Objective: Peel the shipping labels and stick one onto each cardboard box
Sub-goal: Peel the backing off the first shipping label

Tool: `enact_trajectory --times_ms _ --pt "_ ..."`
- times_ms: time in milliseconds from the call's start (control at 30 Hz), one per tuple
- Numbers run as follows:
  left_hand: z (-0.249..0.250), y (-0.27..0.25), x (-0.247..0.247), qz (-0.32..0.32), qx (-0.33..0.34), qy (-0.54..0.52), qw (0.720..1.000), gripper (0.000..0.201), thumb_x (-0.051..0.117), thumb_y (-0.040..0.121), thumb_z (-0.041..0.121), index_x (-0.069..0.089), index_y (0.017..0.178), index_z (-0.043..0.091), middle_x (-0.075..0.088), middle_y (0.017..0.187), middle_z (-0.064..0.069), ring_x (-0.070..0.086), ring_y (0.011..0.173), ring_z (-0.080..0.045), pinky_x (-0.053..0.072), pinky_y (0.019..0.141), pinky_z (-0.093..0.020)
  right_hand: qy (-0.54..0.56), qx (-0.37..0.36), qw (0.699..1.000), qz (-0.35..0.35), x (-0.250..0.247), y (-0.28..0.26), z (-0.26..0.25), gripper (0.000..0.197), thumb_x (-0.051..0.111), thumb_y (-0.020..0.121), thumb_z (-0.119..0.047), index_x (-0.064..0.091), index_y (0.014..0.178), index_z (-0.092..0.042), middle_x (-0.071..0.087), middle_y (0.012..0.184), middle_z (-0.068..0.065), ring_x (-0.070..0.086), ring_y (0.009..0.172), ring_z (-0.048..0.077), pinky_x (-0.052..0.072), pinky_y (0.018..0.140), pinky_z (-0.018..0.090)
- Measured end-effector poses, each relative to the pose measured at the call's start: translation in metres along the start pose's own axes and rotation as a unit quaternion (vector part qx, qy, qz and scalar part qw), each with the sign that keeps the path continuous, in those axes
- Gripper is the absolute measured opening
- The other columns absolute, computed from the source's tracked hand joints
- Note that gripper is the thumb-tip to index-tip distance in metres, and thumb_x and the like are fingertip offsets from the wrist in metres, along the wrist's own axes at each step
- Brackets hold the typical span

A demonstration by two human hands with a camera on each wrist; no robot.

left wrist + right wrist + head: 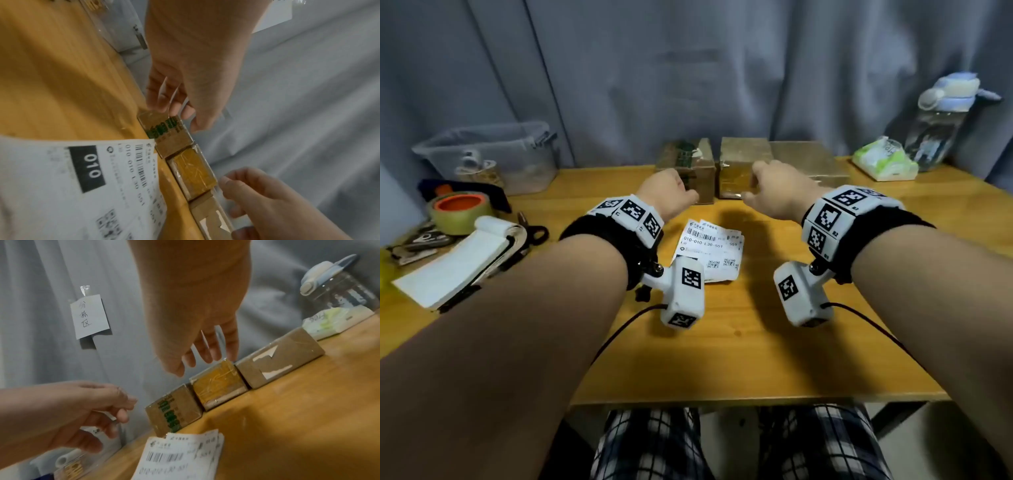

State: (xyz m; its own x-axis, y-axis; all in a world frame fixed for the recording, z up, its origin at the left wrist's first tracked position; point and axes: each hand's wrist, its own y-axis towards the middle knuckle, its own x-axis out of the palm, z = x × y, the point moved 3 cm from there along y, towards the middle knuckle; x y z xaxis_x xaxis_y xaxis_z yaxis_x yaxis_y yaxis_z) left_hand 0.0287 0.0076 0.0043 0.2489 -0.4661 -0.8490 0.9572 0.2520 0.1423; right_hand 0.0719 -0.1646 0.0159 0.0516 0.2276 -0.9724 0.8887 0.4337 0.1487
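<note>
The room was dim and evenly lit, with a cool grey cast on the curtain (722, 68) and warm colour on the wooden table (722, 359). Soft shadows of the forearms and wrist cameras fell on the table beneath them, which suggests light from above. The head view was fairly sharp at the centre, where print on the shipping labels (709, 246) could be read, but soft and noisy toward its edges, with wide-angle bowing of the table edges. Both wrist views were blurred and grainy; the left hand (185, 73) and right hand (193, 305) loomed large, dark and out of focus. Faint glare showed on the taped cardboard boxes (220, 384).
</note>
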Motion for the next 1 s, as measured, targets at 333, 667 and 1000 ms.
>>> enact_trajectory --times_ms 333,667,1000 --pt "-0.041 0.005 0.043 -0.101 -0.087 -0.066 0.989 0.044 0.071 0.08 0.032 0.055 0.114 0.008 0.064 0.1 -0.01 0.061 0.092 -0.025 0.047 0.081 -0.033 0.313 0.154 0.917 -0.192 0.053 -0.009 -0.007 0.041 0.071 0.083 -0.021 0.051 0.113 -0.003 0.049 0.088 0.008 0.057 0.074 0.021 0.057 0.047 0.03" --pt "-0.094 0.009 0.022 -0.011 -0.083 -0.122 0.989 0.008 0.066 0.084 0.015 0.059 0.088 0.012 0.061 0.084 -0.008 0.053 0.077 -0.02 0.048 0.078 -0.034 0.411 0.101 0.887 -0.185 0.085 0.023 -0.076 0.051 0.076 0.076 -0.005 0.044 0.115 -0.011 0.058 0.093 0.01 0.061 0.063 0.019 0.058 0.053 0.03" --pt "-0.103 0.008 -0.001 0.029 -0.043 -0.236 0.97 0.02 0.069 0.082 0.008 0.055 0.073 0.018 0.059 0.068 -0.002 0.056 0.062 -0.012 0.05 0.067 -0.024 0.398 0.023 0.912 -0.098 0.081 0.041 -0.085 0.025 0.066 0.085 -0.004 0.054 0.105 -0.014 0.061 0.082 0.005 0.064 0.063 0.022 0.057 0.066 0.037"
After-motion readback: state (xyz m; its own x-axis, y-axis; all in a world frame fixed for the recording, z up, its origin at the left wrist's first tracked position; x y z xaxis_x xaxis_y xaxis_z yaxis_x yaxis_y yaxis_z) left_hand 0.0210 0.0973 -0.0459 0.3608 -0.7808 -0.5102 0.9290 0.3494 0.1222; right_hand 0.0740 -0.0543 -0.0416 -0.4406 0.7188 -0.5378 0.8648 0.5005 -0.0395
